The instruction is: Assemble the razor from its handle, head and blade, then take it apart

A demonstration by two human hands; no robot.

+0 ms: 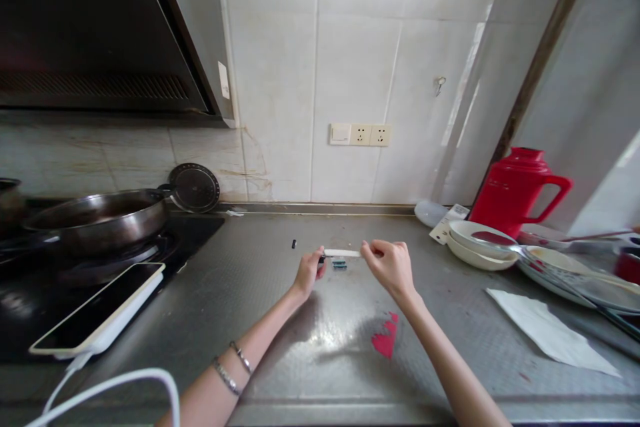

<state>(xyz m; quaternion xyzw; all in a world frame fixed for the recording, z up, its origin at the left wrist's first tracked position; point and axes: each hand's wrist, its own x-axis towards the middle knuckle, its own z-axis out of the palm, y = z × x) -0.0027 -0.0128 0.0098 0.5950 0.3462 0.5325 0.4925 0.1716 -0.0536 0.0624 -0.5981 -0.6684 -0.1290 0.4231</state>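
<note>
A slim white stick-like object (343, 253) with a dark left end spans the gap between my hands, above the counter. My left hand (309, 272) is closed around its dark end, thumb toward the wall. My right hand (391, 267) is curled into a loose fist on its right end, so that tip is hidden. Just below the stick, two small teal cylinders that look like batteries (339, 265) lie side by side on the metal. A small black piece (294, 243) rests to the left of my left hand.
A steel pan (100, 217) sits on the black stove at left, beside a charging phone (103, 310) with a white cable (120, 377). Stacked bowls (480, 253), a red thermos (515, 190) and a paper napkin (550, 330) occupy the right. A red patch (385, 339) marks the counter (300, 373).
</note>
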